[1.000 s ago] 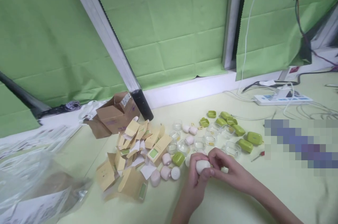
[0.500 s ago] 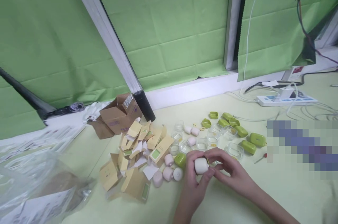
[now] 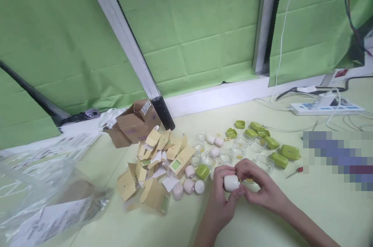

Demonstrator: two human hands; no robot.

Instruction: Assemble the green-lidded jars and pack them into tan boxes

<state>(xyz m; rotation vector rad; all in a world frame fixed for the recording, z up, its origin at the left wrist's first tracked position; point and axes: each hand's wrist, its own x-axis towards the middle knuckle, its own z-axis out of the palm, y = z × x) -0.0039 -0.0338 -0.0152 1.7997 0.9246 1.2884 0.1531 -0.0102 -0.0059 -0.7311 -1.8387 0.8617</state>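
My left hand (image 3: 220, 194) is closed around a small white rounded container (image 3: 231, 183), held on its side just above the table. At the container's right end is a thin yellow loop (image 3: 239, 180). The fingers of my right hand (image 3: 259, 185) pinch at this loop, partly hiding it. Left of my hands, several pale pink and white containers (image 3: 189, 186) stand beside a green case (image 3: 202, 171). Clear plastic cases (image 3: 226, 157) lie just beyond my fingers. Farther right are more green cases (image 3: 290, 152) and open green shells (image 3: 232, 133).
Opened kraft paper boxes (image 3: 155, 196) are heaped at left, before a brown carton (image 3: 135, 122) and a black post foot (image 3: 163, 113). A clear plastic bag (image 3: 64, 208) lies front left. At right are a red-handled screwdriver (image 3: 298, 170) and a power strip (image 3: 326, 108) with cables.
The view has shifted, so most things on the table appear a little farther right. Both hands keep their hold on the white container and its loop, with little change in the fingers.
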